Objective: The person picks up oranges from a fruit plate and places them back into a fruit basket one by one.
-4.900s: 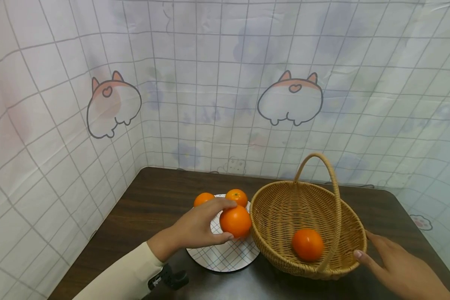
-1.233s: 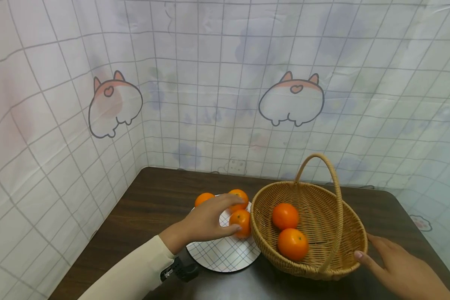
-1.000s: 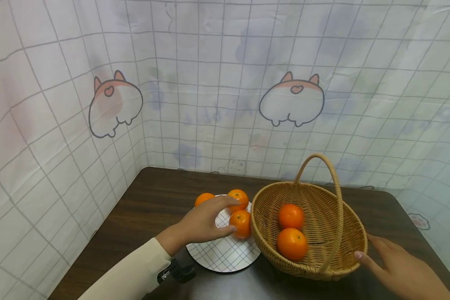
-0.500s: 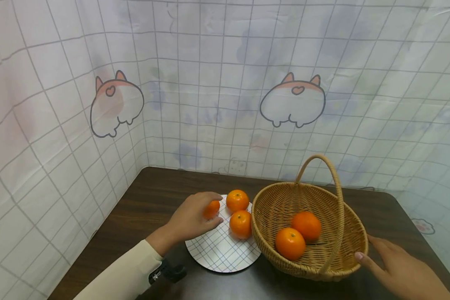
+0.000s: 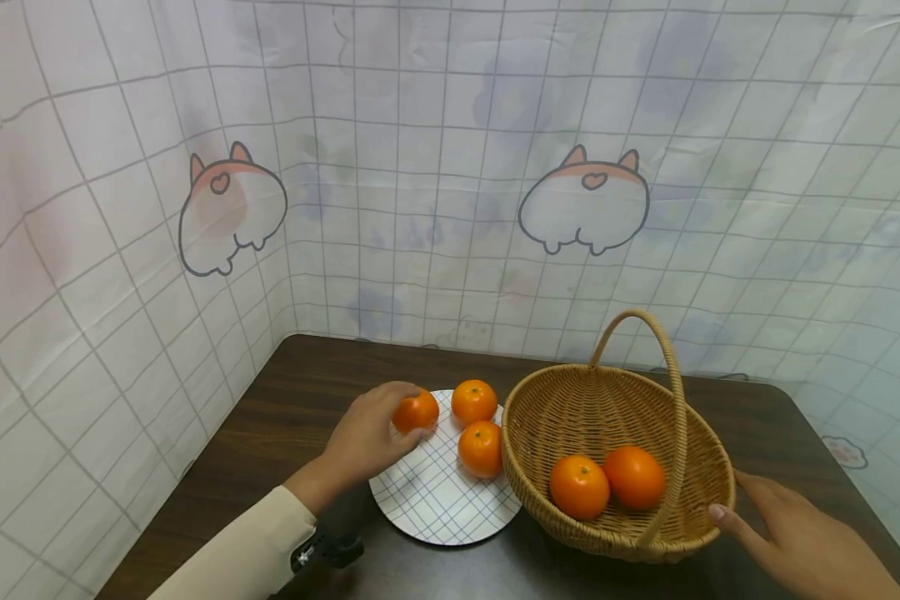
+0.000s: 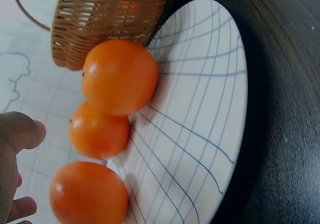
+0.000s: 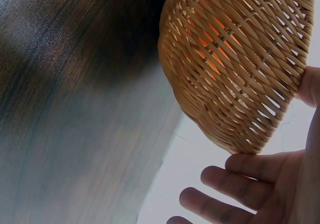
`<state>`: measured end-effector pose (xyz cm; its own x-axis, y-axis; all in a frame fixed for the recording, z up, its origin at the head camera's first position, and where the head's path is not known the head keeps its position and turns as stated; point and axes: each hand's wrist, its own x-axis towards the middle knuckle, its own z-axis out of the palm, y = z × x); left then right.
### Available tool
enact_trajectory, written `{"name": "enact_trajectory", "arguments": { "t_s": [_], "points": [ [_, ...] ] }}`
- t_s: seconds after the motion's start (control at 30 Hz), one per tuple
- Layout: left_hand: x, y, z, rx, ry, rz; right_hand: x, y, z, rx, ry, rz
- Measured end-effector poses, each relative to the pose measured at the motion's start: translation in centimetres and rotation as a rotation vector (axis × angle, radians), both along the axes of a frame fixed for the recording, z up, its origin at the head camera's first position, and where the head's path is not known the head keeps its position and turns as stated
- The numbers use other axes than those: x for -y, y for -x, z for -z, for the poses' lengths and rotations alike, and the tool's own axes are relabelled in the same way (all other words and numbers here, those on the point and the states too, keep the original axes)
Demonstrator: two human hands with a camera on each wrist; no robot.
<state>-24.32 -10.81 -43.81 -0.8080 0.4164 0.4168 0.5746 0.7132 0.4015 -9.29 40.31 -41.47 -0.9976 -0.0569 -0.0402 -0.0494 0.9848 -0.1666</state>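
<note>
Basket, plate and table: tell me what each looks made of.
Basket: probably rattan or similar cane, lightly glossy; its interlaced strands with gaps show weaving. Plate: perhaps ceramic or melamine, judging by the smooth white surface with thin grid lines; I can't say which. Table: wood or wood-look laminate with a soft sheen; dark streaky grain suggests this.

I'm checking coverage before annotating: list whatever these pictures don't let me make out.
- Head: left side of the leftmost orange, behind the left hand.
- Head: part of the plate's right edge, behind the basket.
- Left wrist: bottom of the leftmost orange, and much of the left hand, cut off by picture edges.
- Right wrist: outlines of the basketed oranges, behind the woven wall.
</note>
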Motion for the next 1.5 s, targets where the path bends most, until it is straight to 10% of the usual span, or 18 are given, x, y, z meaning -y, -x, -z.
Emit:
{"name": "enact_trajectory", "arguments": {
  "t_s": [1.5],
  "points": [
    [-0.4, 2.7, 3.3, 0.196, 0.000, -0.143, 0.2, -0.3, 0.1, -0.042, 0.035, -0.017]
  ]
}}
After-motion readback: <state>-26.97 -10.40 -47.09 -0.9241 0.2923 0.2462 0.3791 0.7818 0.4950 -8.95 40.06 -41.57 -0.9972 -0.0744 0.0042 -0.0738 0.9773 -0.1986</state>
